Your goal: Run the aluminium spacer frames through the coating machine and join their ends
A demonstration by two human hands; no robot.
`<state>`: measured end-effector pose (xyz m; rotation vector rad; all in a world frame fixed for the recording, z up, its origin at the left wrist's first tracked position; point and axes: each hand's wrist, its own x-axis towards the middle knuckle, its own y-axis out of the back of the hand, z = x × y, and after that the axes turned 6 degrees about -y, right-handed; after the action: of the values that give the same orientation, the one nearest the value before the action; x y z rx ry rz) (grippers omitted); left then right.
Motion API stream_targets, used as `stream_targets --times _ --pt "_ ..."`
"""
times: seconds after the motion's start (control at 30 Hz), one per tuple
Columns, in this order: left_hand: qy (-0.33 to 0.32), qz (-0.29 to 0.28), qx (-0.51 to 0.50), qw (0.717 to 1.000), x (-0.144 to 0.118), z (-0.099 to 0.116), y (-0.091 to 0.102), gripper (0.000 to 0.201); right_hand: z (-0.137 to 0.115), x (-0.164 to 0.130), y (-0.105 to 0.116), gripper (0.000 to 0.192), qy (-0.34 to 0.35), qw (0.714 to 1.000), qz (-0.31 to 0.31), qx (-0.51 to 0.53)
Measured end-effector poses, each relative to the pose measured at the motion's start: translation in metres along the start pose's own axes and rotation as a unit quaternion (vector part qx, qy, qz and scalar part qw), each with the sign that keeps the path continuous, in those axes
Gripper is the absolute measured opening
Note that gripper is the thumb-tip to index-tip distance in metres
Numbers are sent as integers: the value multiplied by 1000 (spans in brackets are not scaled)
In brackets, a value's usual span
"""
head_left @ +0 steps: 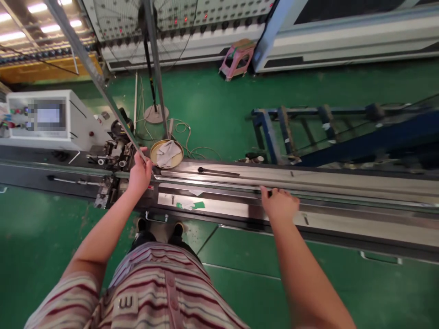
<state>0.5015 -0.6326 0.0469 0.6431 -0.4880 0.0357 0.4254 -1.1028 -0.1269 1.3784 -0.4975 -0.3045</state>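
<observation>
My left hand (140, 174) is closed around the lower end of a long flat metal bar (99, 82), which slants up to the upper left. Just left of that hand sits a clamp-like machine head (115, 155) on the long bench (219, 211). My right hand (280, 204) is further along the bench, its fingers curled over the edge of a long thin metal strip (212, 183) lying lengthwise there. Its fingertips are partly hidden. A dark thin rod (219, 172) with a round head lies behind the strip, and green-and-white scraps (190, 205) lie in front.
A round tray (153, 157) with a cloth (168, 153) stands behind the bench, near an upright pole (158, 68) and a fan base (156, 114). A control box (78, 121) is at left. Blue metal frames (270, 137) and a pink stool (236, 61) stand beyond.
</observation>
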Motion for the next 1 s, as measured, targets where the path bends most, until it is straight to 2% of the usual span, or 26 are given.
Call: stream_targets --times 0.33,0.63,0.9,1.0 --pt "33 9 26 999 16 -105 132 43 -170 -46 48 74 -7 999 -51 6" --pt "24 26 47 998 17 -205 251 41 -316 -93 80 77 -8 996 -79 41" --pt "8 74 63 995 18 -284 347 42 -427 -147 109 80 50 994 -61 80" --pt "24 88 86 992 17 -302 388 42 -455 -171 112 73 100 986 -44 122"
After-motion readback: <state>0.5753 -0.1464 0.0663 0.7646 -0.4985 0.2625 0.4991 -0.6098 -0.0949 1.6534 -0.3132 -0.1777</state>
